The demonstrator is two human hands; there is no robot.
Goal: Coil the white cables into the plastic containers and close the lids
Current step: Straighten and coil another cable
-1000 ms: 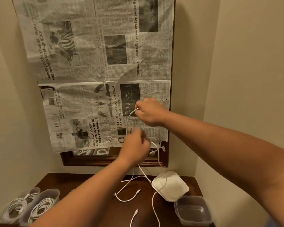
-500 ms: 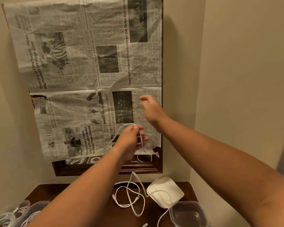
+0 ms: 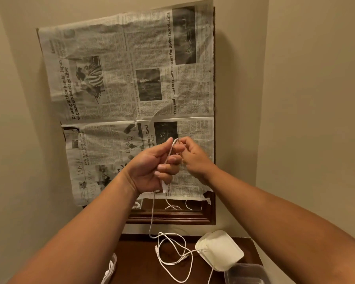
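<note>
Both hands are raised in front of the newspaper-covered frame. My left hand (image 3: 152, 171) grips a folded loop of white cable (image 3: 169, 152), palm toward me, fingers curled round the strands. My right hand (image 3: 195, 158) pinches the top of that loop beside the left fingertips. The cable hangs down from the left hand to the dark wooden table (image 3: 139, 261), where its slack (image 3: 172, 253) lies in loose loops. A white lid (image 3: 219, 250) lies on the table at the right. A clear plastic container (image 3: 246, 273) stands open just in front of the lid.
Newspaper sheets (image 3: 127, 95) cover a wooden-framed mirror (image 3: 172, 219) on the wall. Walls close in on the left and right. At the bottom left edge a bit of white cable in another container (image 3: 111, 267) shows past my left forearm.
The camera tilted up. My right hand came back down to the left hand and now pinches the loop top; my left hand turned palm toward me with more cable gathered in it.
</note>
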